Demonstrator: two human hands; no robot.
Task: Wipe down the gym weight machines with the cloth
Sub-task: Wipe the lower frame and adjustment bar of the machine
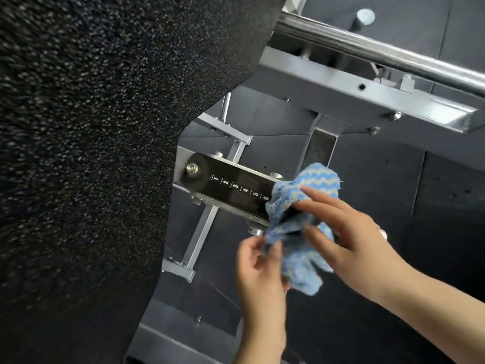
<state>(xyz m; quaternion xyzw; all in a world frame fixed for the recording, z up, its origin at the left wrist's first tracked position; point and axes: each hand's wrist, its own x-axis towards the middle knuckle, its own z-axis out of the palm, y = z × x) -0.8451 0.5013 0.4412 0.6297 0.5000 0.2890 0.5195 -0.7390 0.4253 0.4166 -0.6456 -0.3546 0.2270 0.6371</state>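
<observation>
Head view: the cloth, pressed by the flat-fingered right hand and pinched by the left hand, was best drawn firmly along the numbered bar.

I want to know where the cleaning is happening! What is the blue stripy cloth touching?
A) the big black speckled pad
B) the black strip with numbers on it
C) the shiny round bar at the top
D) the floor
B: the cloth is bunched over the far end of the black numbered strip, just past the 6, with the right hand on top of it and the left hand pinching its lower edge.
</observation>
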